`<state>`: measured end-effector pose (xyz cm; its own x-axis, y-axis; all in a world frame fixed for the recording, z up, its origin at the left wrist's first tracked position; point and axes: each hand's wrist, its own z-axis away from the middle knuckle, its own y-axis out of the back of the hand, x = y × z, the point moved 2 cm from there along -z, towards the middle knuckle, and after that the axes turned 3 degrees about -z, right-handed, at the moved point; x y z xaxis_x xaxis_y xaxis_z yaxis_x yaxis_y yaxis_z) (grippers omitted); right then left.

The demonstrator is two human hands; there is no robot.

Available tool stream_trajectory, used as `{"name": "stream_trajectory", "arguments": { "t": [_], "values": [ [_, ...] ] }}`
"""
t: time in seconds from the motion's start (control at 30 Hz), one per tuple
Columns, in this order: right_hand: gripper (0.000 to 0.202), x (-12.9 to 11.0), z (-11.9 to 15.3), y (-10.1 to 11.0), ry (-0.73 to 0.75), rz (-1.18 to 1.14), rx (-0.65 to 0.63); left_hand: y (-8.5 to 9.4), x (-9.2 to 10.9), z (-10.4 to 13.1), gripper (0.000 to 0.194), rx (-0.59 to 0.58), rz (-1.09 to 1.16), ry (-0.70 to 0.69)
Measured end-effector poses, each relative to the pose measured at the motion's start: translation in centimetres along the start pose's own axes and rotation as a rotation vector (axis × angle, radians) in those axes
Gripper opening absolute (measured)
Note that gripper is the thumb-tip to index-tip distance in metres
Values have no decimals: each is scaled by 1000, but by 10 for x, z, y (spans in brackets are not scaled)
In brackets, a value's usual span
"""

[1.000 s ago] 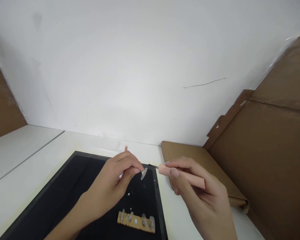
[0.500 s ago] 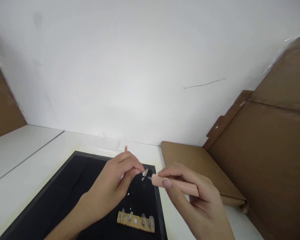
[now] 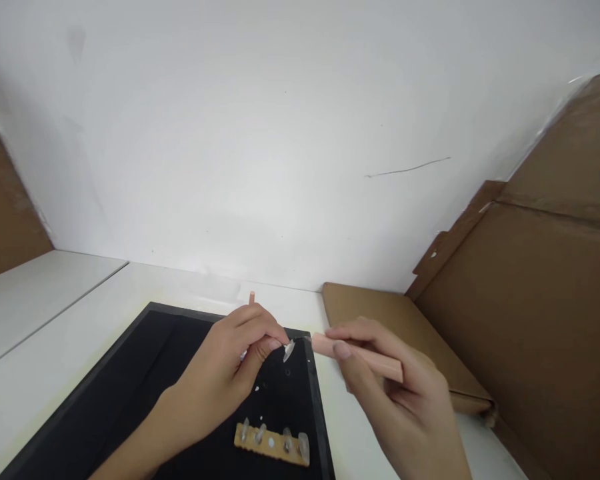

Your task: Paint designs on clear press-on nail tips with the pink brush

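Two hands meet over the far right part of a black mat (image 3: 145, 360) on a white bench (image 3: 70, 360). The left hand (image 3: 225, 367) has its grip pinched together, thumb against finger, on a small clear piece (image 3: 289, 351) or on a mount that the fingertips hide. That piece sits tilted just past the fingers, raised above the mat. The right hand (image 3: 405, 393) has its grip closed along a pink tool (image 3: 380, 367), whose thin dark tip points left, at the upper part of the piece. Whether tip and piece touch is too fine to tell.

The step in hand looks like detail work on the one clear piece: the left hand steadies, the right hand applies the tip. As I judge it, the next move calls for a still left pinch, a light touch from the tool, and small turns of the right fingers rather than of the whole arm.

Nearer the person, a tan strip (image 3: 279, 451) lies on the mat with four more clear pieces (image 3: 303, 448) standing along it and a white spot (image 3: 271, 442) between the middle two. A pink rod (image 3: 252, 297) shows above the left knuckles; its lower end is hidden.
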<state>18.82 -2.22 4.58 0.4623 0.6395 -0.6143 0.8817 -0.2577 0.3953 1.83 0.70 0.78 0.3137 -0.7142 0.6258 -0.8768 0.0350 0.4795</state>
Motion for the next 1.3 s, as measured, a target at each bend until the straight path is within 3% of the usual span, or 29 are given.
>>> {"name": "stream_trajectory", "arguments": {
  "t": [0.07, 0.23, 0.43, 0.63, 0.8, 1.0, 1.17, 1.3],
  "values": [
    [14, -1, 0, 1, 13, -1, 16, 0, 0, -1, 23, 6, 2, 2],
    [13, -5, 1, 0, 63, -34, -158, 0, 0, -3, 22, -5, 8, 17],
    [15, -3, 2, 1, -3, -9, 51, 2, -4, 0, 21, -8, 59, 50],
    [12, -4, 1, 0, 75, -24, -142, 1, -4, -3, 20, -16, 111, 86],
    [12, 0, 2, 4, 36, 37, 38, 2, -5, -1, 20, -25, 159, 109],
    [12, -9, 0, 2, 173, -14, -167, 4, -3, -5, 17, -12, 213, 131],
    [12, -3, -1, 8, 126, 50, -7, 4, -2, -6, 18, -37, 280, 179],
    [9, -6, -1, 7, 190, 27, -64, 4, -4, -5, 17, -35, 283, 182]
  ]
}}
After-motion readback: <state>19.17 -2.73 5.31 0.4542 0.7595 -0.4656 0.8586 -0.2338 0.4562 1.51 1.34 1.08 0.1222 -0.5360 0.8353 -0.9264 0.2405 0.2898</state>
